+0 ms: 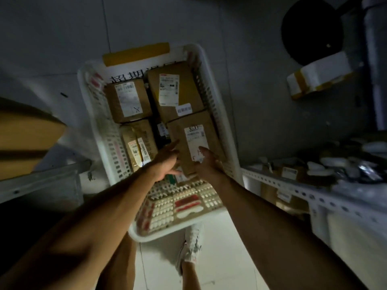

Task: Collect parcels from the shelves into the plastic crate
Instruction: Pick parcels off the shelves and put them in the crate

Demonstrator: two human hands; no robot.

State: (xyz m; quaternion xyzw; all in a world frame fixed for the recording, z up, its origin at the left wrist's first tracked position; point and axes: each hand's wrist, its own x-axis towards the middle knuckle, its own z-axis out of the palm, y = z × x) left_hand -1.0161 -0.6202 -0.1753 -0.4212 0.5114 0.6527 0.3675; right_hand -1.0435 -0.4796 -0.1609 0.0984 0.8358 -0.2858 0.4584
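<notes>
Both hands reach down into the white plastic crate (219, 114) on the floor. My left hand (165, 164) has its fingers out straight, and the fingertips touch the left edge of a brown parcel (194, 126). My right hand (206, 162) holds the near end of that same parcel, with the thumb lying on its white label. So one hand is loose and flat, and the other is grasping the box.

That parcel sits in the crate, at the near right side. Three more brown parcels lie in the crate too: one (127, 99) at the far left, one (173, 88) at the far right, and a thin one (138, 145) at the near left. I think the crate is partly full, and the new parcel is just being set in place.

More parcels wait on the metal shelf (297, 191) to the right of the crate, so I think more work is left. A white taped box (320, 76) lies on the floor, further off on that side.
</notes>
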